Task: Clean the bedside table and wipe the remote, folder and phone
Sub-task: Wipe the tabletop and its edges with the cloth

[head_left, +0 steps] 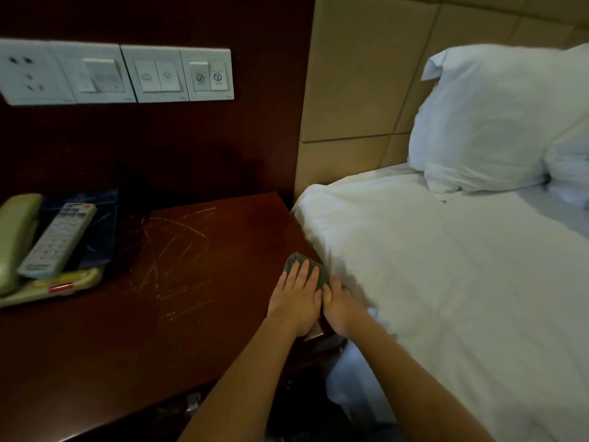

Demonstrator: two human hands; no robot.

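A dark red wooden bedside table (178, 250) with pale scratch marks fills the lower left. My left hand (294, 298) lies flat with straight fingers on a grey cloth (298, 262) at the table's right edge. My right hand (339, 306) rests beside it, its thumb on the cloth and its fingers hidden over the edge. At the far left stands a beige phone (16, 240). A white remote (57, 240) lies partly on the phone and partly on a dark blue folder (98, 231).
A white bed (446, 266) with pillows (484, 119) presses against the table's right side. A row of wall switches and sockets (118, 73) sits on the dark panel above the table. A padded tan headboard (360, 90) rises behind the bed.
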